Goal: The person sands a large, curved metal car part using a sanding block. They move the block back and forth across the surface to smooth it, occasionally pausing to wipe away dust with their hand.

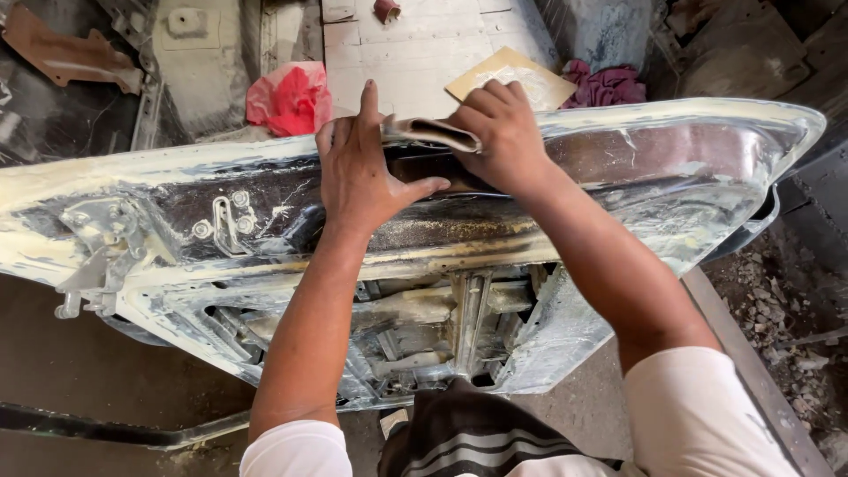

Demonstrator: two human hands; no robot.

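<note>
A large sanded car door panel [671, 168], bare metal with pale filler smears, lies across the view in front of me. My left hand [362, 168] rests flat on its upper edge, fingers spread and pointing away. My right hand [502, 132] is closed on a folded sheet of sandpaper [433, 132], pressing it against the panel's upper rim just right of my left hand. The panel's inner frame [424, 336] with cut-outs and brackets faces me below my forearms.
A red plastic bag [290, 97] lies beyond the panel at left. Farther back, a tan sheet of sandpaper [512, 75] sits on a white board [415, 49], with a maroon rag [605, 86] beside it. Rubble and dirt [777, 300] lie at right.
</note>
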